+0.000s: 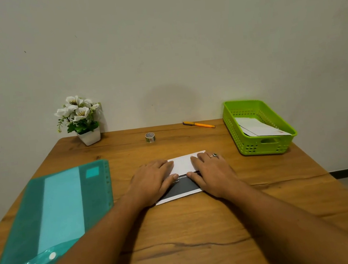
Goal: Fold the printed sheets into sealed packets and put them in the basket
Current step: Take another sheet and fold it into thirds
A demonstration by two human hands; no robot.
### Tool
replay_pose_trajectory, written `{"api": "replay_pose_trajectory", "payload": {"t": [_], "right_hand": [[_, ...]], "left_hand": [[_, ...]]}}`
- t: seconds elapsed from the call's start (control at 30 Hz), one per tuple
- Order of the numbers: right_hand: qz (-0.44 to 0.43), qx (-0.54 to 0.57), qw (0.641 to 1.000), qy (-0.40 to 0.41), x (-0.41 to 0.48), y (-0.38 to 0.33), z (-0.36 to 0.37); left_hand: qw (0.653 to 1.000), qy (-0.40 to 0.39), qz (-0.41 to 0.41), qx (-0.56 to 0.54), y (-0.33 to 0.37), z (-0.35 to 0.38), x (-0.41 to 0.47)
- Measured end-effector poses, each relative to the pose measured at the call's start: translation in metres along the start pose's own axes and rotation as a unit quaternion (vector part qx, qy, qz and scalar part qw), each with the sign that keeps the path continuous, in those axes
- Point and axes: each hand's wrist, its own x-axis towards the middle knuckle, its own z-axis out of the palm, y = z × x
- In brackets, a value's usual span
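Note:
A printed sheet (182,163) lies partly folded at the middle of the wooden table; its white back is turned over a dark printed panel with white lettering. My left hand (152,181) presses flat on its left side and my right hand (211,174), with a ring, presses flat on its right side. Both thumbs rest along the folded edge. A green basket (263,144) stands at the right with white folded packets (259,128) inside. A small tape roll (150,137) stands behind the sheet.
A teal plastic folder (56,212) with paper inside lies at the left. A white pot of flowers (81,120) stands at the back left by the wall. An orange pen (198,124) lies at the back, left of the basket.

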Motion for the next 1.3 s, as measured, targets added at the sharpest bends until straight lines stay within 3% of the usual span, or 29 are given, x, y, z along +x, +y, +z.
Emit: {"api": "replay_pose_trajectory", "payload": {"t": [0.2,0.37,0.57,1.0,1.3], "right_hand": [[0.001,0.046,0.999,0.015,0.012,-0.017,0.003],[-0.045,0.101,0.994,0.003,0.032,-0.035,0.008],[-0.039,0.156,0.987,-0.019,0.038,-0.045,0.023],[0.068,0.100,0.986,-0.118,0.017,0.031,0.019],[0.070,0.098,0.987,-0.109,0.017,0.029,0.019]], "left_hand": [[0.998,0.020,-0.020,-0.052,0.000,0.013,0.009],[0.996,-0.054,-0.053,-0.036,-0.001,0.021,0.013],[0.996,-0.078,-0.047,-0.013,-0.002,0.020,0.014],[0.980,-0.144,-0.133,0.017,-0.022,0.011,0.016],[0.986,-0.141,-0.088,-0.017,-0.033,-0.019,0.041]]}}
